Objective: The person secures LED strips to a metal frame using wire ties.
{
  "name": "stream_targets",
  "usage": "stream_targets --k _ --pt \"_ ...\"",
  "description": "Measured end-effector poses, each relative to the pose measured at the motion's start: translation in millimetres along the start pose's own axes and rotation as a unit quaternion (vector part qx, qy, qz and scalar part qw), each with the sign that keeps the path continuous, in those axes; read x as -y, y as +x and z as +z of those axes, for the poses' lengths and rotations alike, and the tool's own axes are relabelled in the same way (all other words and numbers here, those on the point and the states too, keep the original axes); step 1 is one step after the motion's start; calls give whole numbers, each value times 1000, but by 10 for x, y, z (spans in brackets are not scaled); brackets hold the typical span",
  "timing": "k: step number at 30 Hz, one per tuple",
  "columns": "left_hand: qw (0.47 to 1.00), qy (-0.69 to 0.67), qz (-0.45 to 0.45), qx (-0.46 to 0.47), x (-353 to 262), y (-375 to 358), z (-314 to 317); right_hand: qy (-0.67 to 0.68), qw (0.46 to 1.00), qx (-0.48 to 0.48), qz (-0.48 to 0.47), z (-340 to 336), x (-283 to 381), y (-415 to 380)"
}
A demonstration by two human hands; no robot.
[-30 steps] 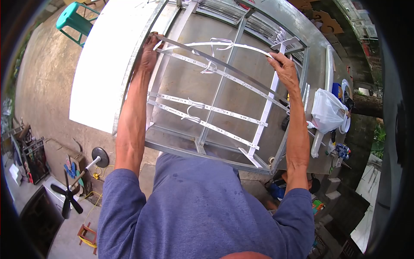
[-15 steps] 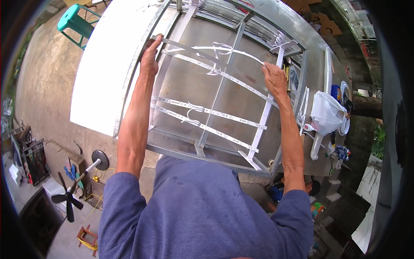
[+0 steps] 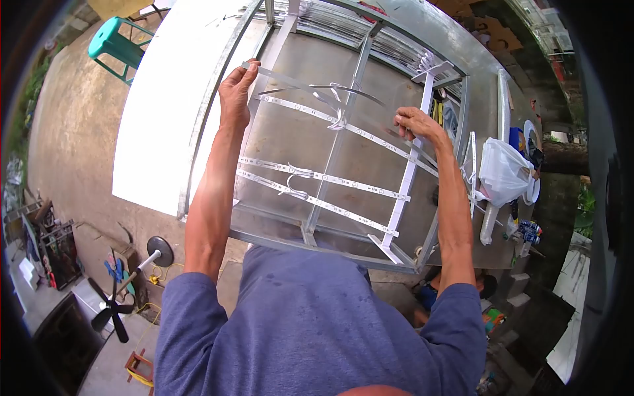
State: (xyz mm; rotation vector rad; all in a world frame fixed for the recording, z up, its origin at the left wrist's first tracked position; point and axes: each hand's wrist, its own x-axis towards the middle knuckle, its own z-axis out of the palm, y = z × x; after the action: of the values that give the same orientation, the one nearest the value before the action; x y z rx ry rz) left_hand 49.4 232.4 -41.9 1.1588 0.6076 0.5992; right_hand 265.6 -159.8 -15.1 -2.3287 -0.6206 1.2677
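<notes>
Outdoors on bare concrete, a shallow metal panel frame (image 3: 456, 105) lies flat before the person, with LED strips (image 3: 317, 175) running across it. In the head view, the left hand (image 3: 234, 92) pinches one end of a long thin strip (image 3: 310, 86) raised above the frame; the right hand (image 3: 413, 122) grips its other end. A white plastic bag (image 3: 502, 175) sits at the right, and a green stool (image 3: 115, 39) stands far left.

Daylit concrete floor (image 3: 72, 132); teal stool (image 3: 113, 41); fan (image 3: 111, 310); possibly shelving (image 3: 49, 254) at left.
</notes>
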Motion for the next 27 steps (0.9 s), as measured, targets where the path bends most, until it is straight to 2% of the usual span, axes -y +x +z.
stream_targets --k 3,5,6,9,10,13,17,23,27 --pt "996 34 77 17 -213 -116 157 32 999 29 6 8 -162 61" --pt "997 50 57 31 -259 -113 140 44 998 35 10 8 -237 54" --pt "990 121 73 15 -286 -109 132 46 998 37 15 1 -234 44" --pt "995 74 50 -33 -323 -214 197 48 998 34 20 15 -251 54" --pt "995 76 67 -23 -349 -223 206 47 998 33 20 16 -274 70" --pt "998 61 4 -26 -461 -266 217 75 996 41 -14 69 -368 110" --pt "996 79 10 -46 -413 -360 140 91 996 9 -4 38 -432 98" --pt "974 128 186 18 -711 -798 213 30 999 -25 -11 126 -408 101" --pt "957 148 246 39 -854 -1026 182 -10 999 -40 4 157 -313 121"
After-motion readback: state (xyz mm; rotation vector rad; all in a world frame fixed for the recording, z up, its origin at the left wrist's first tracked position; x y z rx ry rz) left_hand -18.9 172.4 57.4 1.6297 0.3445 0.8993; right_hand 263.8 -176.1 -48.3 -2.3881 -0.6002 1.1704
